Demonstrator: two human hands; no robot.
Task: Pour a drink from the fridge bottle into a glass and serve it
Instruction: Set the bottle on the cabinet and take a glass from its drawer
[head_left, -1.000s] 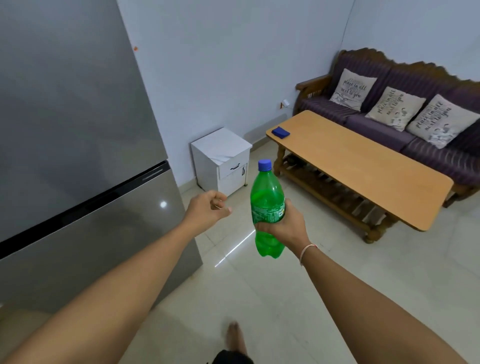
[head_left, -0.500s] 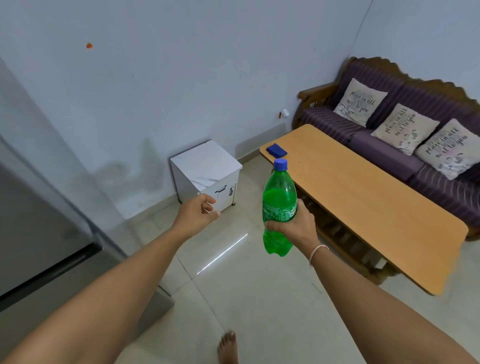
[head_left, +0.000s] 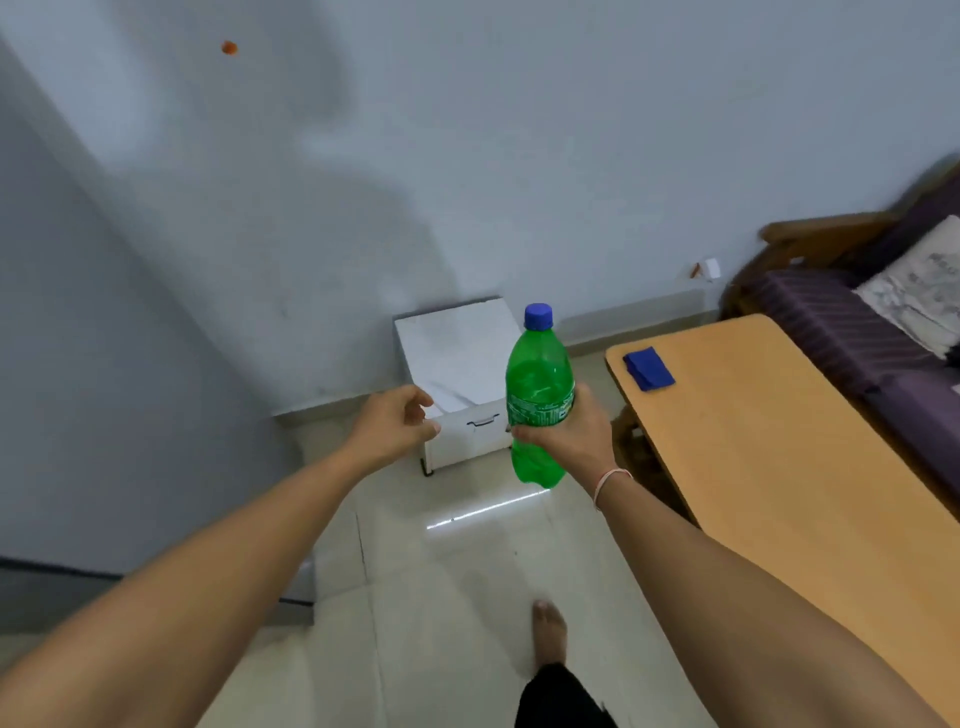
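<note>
At the far left, a grey fridge side (head_left: 78, 364) fills the edge of the view, with a pale wall (head_left: 467, 130) beside it marked by one small orange spot (head_left: 229, 48). The left hand (head_left: 395, 428) is held out above the floor, its fingers loosely curled and nothing held in it. Just past it, one small white cabinet (head_left: 457, 353) is seen against the wall, a single dark handle on its front. The green bottle (head_left: 539, 395), one in number and capped in blue (head_left: 538, 316), is held upright in the air in front of the cabinet, well clear of the table; it is gripped round its label by the right hand (head_left: 566, 431), the fingers wrapped about it. A thin band (head_left: 610, 480) is worn on that wrist. An open stretch of tiled floor (head_left: 467, 571) lies between the cabinet and the person, where one bare foot (head_left: 549, 631) is seen. To the right, the wooden table (head_left: 779, 467) runs along with its rounded near corner close to the bottle; one folded blue cloth (head_left: 648, 368) lies near that corner. Beyond the table's far edge, a purple sofa (head_left: 841, 317) with a wooden frame is seen, blurred, bearing one pale cushion (head_left: 919, 291).
</note>
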